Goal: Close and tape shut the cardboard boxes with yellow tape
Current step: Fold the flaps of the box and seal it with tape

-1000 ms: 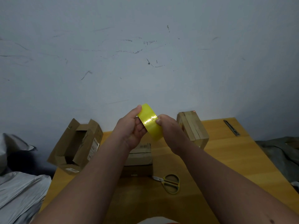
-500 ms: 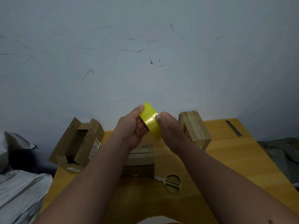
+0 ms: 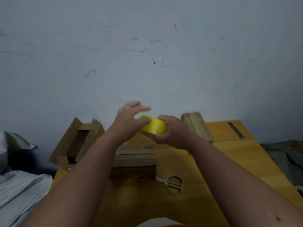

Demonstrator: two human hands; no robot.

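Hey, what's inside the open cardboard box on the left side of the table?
The open box shows only bare cardboard walls and a dark hollow. Its bottom is in shadow and partly hidden by a flap, so I cannot tell whether anything lies there.

Left hand [image 3: 129, 118] spread, right hand [image 3: 170, 128] curled.

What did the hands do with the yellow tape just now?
The yellow tape roll was tipped from standing on edge to nearly flat. The left hand loosened, its fingers lifted and blurred, thumb on the roll. The right hand keeps gripping it. Boxes, scissors and table stayed put.
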